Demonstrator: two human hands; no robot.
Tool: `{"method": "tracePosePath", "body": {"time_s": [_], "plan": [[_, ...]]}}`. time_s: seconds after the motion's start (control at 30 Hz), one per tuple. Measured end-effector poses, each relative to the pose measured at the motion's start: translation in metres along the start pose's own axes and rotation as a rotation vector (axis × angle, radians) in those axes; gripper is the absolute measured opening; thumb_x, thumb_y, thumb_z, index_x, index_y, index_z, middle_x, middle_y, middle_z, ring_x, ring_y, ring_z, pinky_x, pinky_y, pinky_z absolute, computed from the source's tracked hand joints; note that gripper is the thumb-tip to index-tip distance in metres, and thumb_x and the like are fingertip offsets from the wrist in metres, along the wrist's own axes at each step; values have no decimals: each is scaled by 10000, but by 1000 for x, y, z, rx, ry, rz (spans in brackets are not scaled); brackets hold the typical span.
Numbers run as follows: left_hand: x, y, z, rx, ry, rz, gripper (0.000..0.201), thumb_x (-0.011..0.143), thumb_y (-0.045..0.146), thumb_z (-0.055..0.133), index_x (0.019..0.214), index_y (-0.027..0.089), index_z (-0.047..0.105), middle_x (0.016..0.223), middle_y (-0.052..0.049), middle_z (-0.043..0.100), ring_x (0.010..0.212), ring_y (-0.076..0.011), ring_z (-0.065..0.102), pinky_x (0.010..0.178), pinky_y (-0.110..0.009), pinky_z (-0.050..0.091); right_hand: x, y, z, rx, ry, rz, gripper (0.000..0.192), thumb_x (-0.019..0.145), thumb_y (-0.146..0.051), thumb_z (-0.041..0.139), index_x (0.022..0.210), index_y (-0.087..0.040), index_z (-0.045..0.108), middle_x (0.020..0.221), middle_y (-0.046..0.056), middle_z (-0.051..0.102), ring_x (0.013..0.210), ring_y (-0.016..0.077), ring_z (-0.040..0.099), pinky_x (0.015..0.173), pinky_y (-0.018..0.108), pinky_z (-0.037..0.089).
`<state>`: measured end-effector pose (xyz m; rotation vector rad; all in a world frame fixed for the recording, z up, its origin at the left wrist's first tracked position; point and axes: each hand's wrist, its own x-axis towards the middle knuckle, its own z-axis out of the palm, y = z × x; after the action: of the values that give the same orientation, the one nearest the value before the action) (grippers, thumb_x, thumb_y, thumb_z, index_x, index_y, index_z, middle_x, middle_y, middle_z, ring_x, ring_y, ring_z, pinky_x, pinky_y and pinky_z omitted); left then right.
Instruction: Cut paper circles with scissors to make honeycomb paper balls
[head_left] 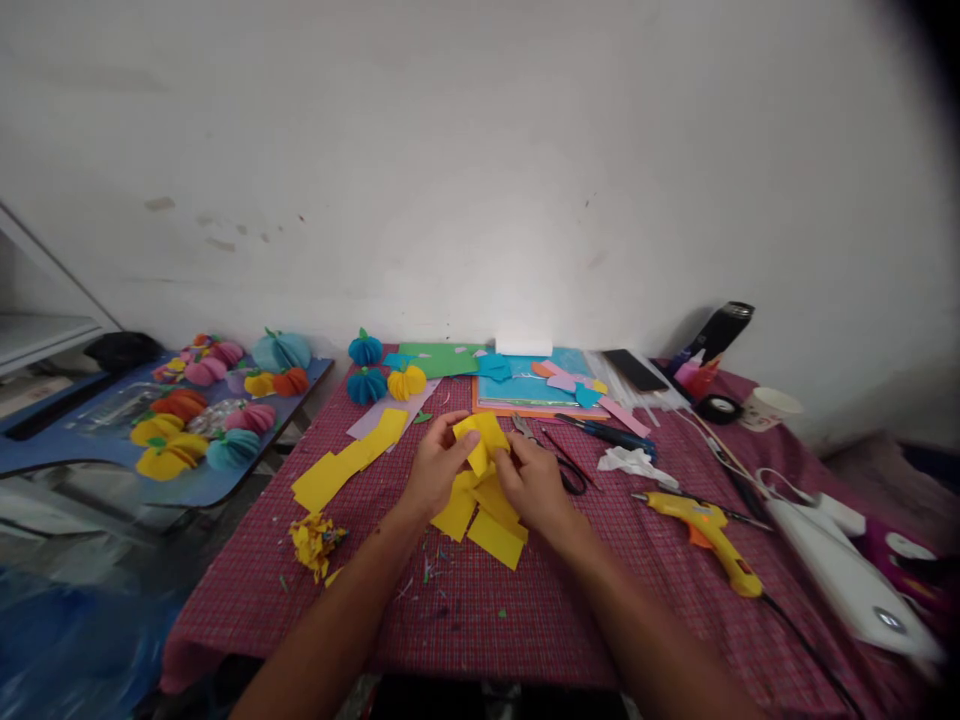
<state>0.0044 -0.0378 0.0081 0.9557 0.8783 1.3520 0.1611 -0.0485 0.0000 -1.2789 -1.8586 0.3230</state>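
Head view, lower centre of the frame: my left hand (433,468) and my right hand (534,482) meet over a table covered in a red checked cloth (525,600), a woven fabric with a fine grid pattern. Both hands have their fingers closed on a yellow paper piece (484,438), flat matte sheet stock, folded or bent upward between the fingertips; its exact fold shape is hard to make out. Just below it, touching my hands, lie several loose yellow paper rectangles (491,530), overlapping, with straight cut edges. My right palm covers part of this stack.

Left of centre lies a longer run of yellow paper strips (349,462), and below it a crumpled heap of yellow scraps (315,540). Right of centre lies a yellow glue gun (709,535), hard plastic, its cable running off the lower right edge. Scissors (559,460) lie just beside my right hand, partly hidden by it.

Upper centre of the table holds round, ribbed paper pumpkins (386,382) in blue and yellow. At the left of the frame, more of them rest on a blue board (90,455). The right edge of the frame is blurred.
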Motion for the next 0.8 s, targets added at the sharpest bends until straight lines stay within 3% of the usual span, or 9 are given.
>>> {"method": "tracePosePath", "body": {"time_s": [0.17, 0.3, 0.47, 0.67, 0.8], "plan": [[1, -2, -3, 14, -16, 42, 488, 694, 282, 762, 1146, 203, 593, 972, -69, 687, 766, -175, 652, 691, -297, 519, 3, 1, -4, 230, 21, 160, 177, 896, -296, 488, 820, -207, 621, 714, 23, 633, 622, 178, 549, 556, 260, 374], [2, -5, -7, 83, 2, 49, 335, 727, 286, 721, 1038, 191, 641, 904, -61, 698, 725, -183, 656, 648, -296, 516, 7, 9, -6, 473, -23, 276, 291, 871, -403, 540, 687, -190, 611, 622, -8, 563, 552, 146, 479, 496, 240, 334], [4, -8, -9, 123, 11, 35, 314, 718, 290, 722, 1012, 196, 666, 876, -55, 703, 702, -185, 656, 624, -292, 515, 8, 18, -4, 635, -31, 457, 302, 765, -456, 671, 670, -170, 641, 563, -26, 528, 462, 113, 410, 428, 231, 294], [6, -11, -13, 187, -27, 36, 321, 758, 313, 680, 1053, 189, 657, 880, -51, 708, 686, -185, 657, 607, -290, 517, 9, 15, -4, 601, -6, 498, 405, 755, -513, 677, 568, -184, 531, 492, -35, 484, 421, 108, 390, 397, 230, 273], [8, -11, -15, 252, 3, 51, 348, 752, 306, 672, 1077, 182, 655, 906, -54, 718, 709, -194, 666, 605, -282, 517, 11, 14, -8, 544, -28, 402, 415, 847, -521, 558, 607, -183, 549, 506, -28, 504, 436, 116, 418, 408, 227, 281]]}}
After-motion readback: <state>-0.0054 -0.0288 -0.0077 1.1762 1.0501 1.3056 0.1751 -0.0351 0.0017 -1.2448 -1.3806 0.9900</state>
